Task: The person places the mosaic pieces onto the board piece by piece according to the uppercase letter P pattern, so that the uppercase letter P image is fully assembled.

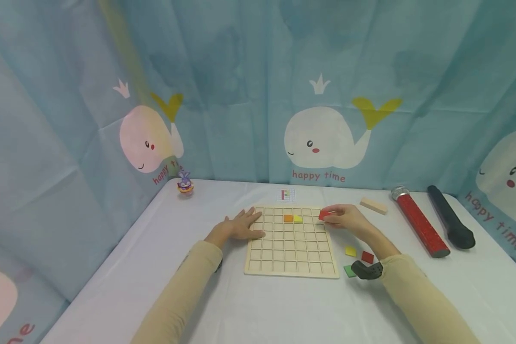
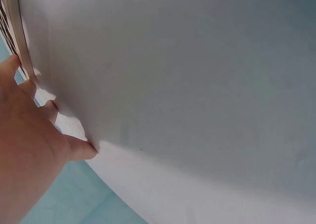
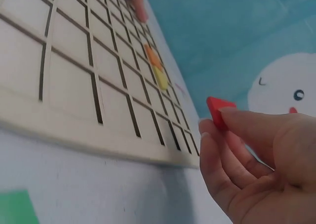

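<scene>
A wooden grid board (image 1: 292, 274) lies flat on the white table. Fingers spread, my left hand (image 1: 241, 226) rests on the board's left edge; in the left wrist view the same hand (image 2: 34, 130) touches the rim. Between thumb and fingers my right hand (image 1: 348, 220) pinches a red square tile (image 3: 217, 111), held just above the board's upper right corner. Side by side in an upper row of the grid sit an orange tile (image 1: 288, 218) and a yellow tile (image 1: 298, 219).
Right of the board lie a loose yellow tile (image 1: 350, 251), a dark red tile (image 1: 367, 257) and a green tile (image 1: 349, 271). Behind it is a small pattern card (image 1: 288, 195). A wooden block (image 1: 373, 206), red microphone (image 1: 421, 224), black microphone (image 1: 451, 220) and purple toy (image 1: 185, 184) stand farther out.
</scene>
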Demonstrator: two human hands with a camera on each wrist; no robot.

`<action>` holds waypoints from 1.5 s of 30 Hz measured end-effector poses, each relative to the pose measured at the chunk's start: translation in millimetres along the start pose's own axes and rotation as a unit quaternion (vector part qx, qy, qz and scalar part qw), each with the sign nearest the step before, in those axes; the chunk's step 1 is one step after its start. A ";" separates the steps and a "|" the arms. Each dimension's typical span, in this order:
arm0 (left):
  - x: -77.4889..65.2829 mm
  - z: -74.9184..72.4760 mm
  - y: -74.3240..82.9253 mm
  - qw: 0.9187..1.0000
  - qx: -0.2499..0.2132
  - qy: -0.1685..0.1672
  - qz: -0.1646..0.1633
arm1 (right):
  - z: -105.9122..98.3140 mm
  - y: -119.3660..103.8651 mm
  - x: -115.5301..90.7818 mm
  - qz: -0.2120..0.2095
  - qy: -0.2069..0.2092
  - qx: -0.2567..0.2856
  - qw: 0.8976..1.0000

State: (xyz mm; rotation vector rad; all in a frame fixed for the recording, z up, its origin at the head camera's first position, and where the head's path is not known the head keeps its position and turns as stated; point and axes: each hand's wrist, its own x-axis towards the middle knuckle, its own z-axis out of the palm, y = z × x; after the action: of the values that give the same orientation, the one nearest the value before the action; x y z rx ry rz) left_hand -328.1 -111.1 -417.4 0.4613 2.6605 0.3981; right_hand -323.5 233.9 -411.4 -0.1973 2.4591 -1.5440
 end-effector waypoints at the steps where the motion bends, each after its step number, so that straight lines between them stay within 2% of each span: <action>1: 0.0 0.3 0.2 1.000 -0.001 0.001 0.001 | 2.5 -0.8 1.7 0.000 -0.003 0.005 1.000; 6: 2.7 2.6 -1.2 1.000 0.001 0.000 -0.003 | 14.8 -4.1 11.5 0.002 -0.008 0.018 1.000; 17: -0.1 0.5 0.5 1.000 -0.001 -0.003 0.001 | 42.6 -18.2 26.9 -0.010 -0.023 -0.003 1.000; 34: 0.0 -1.0 1.2 1.000 0.009 -0.002 -0.001 | 66.6 -37.0 46.0 0.016 -0.026 -0.022 0.999; 41: 3.3 1.4 -1.1 1.000 0.011 -0.003 -0.003 | 78.2 -44.1 51.8 0.022 -0.036 0.038 0.998; 45: 5.6 3.6 -2.6 1.000 0.021 -0.003 -0.009 | 84.5 -45.9 54.9 0.032 -0.034 0.035 0.998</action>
State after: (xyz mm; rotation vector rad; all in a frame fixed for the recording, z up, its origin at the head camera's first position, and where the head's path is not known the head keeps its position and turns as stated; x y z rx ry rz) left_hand -332.0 -110.6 -423.5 0.4490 2.6692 0.3361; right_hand -354.5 127.6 -412.1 -0.1557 2.3318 -1.5673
